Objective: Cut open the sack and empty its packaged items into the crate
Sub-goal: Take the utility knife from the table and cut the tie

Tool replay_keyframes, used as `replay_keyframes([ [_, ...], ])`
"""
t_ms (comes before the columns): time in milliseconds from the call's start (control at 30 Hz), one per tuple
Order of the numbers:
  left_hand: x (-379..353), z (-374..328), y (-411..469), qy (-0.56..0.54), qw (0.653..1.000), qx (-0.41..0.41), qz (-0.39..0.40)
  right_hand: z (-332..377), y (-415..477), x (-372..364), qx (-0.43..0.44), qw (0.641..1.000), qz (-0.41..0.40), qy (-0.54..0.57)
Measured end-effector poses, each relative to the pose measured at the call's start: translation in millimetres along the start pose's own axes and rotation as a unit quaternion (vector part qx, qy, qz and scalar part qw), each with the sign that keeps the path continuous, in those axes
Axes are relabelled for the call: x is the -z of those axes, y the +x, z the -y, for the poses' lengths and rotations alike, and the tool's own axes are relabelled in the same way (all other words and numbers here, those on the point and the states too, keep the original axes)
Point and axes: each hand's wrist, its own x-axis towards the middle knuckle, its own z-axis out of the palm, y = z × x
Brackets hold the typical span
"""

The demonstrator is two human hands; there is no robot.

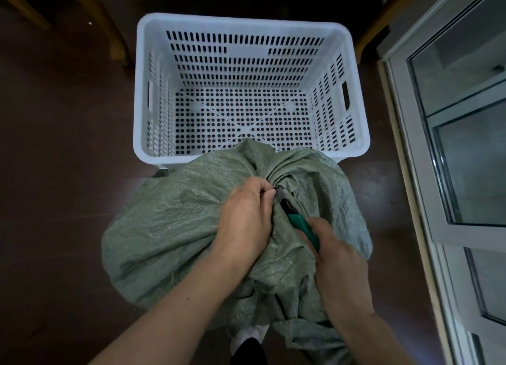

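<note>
Green woven plastic, crinkled and slack, makes up the one sack (pixel 191 227) in view, which sits on the dark floor (pixel 63 151) just in front of the single white perforated crate (pixel 153 90), its gathered neck rising against the crate's near wall. The left hand (pixel 246 216) is pressed together on that bunched neck, thumb and fingers pinching the cloth at the tie point. Directly beside this pinch, on its right, the right hand (pixel 339 260) is closed around the green handle of one cutter (pixel 298 222), whose dark nose points up toward the pinched spot and nearly touches the left fingertips. That closeness looks like the main hazard: if the tool slips or bites suddenly through the weave, the edge could run into the fingers holding the neck. A cut made too deep, below the pinch, could also nick whatever packages lie inside; none of them can be seen, so their number cannot be told. Should the neck release all at once, the slack sack could slump away from the crate and spill onto the floor. The crate holds nothing visible. To the right of both hands stands a glass-fronted cabinet (pixel 449 145); wooden legs (pixel 109 27) show beyond the crate.
</note>
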Motion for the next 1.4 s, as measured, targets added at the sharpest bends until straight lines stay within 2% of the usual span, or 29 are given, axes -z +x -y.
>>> replay_keyframes([
  [200, -3, -1, -2, 0.018, 1.000, -0.002, 0.009, -9, 5, -6, 0.056, 0.997, -0.041, -0.032],
  [333, 0, -1, 8, 0.035, 0.999, -0.013, 0.019, -3, 2, 1, 0.015, 0.998, -0.053, -0.009],
  [500, -4, -5, -5, 0.044, 0.998, -0.038, 0.009, 1, 6, 5, 0.026, 0.997, -0.029, -0.072],
  [567, -5, -2, -1, 0.037, 0.999, -0.028, 0.023, -1, 7, 1, 0.012, 0.997, -0.030, -0.067],
  [667, -2, 0, 8, 0.024, 1.000, -0.001, 0.019, -4, 7, -5, 0.040, 0.994, -0.057, -0.079],
  [767, -5, -5, 2, 0.004, 1.000, 0.017, -0.001, -3, 6, -3, 0.013, 0.998, -0.012, -0.052],
  [900, -5, -3, 4, 0.015, 0.999, 0.017, 0.029, -4, 6, 1, 0.005, 0.998, -0.024, -0.055],
  [967, -3, -3, 8, 0.005, 1.000, 0.026, 0.015, -6, 5, -4, 0.020, 0.996, -0.012, -0.090],
  [1067, -7, -12, -3, -0.016, 0.999, 0.028, -0.007, -7, 4, -4, 0.013, 0.998, -0.017, -0.063],
  [1133, -7, -12, -4, -0.010, 1.000, 0.022, 0.011, -7, 3, -1, -0.008, 0.999, 0.014, -0.035],
  [1200, -3, -5, 8, 0.003, 1.000, 0.022, 0.022, -5, 1, 4, -0.007, 0.998, 0.014, -0.055],
  [1267, -2, 2, 14, -0.009, 0.999, 0.043, 0.006, 5, 4, 9, 0.019, 0.998, -0.034, -0.048],
  [1333, -12, 1, -3, -0.032, 0.998, 0.045, 0.017, 14, 16, 11, 0.032, 0.992, -0.126, -0.001],
  [1367, -19, -4, -14, -0.041, 0.998, 0.031, 0.047, 18, 23, 13, 0.016, 0.990, -0.134, 0.032],
  [1400, -23, -7, -23, -0.049, 0.996, 0.020, 0.073, 21, 28, 17, -0.011, 0.992, -0.109, 0.055],
])
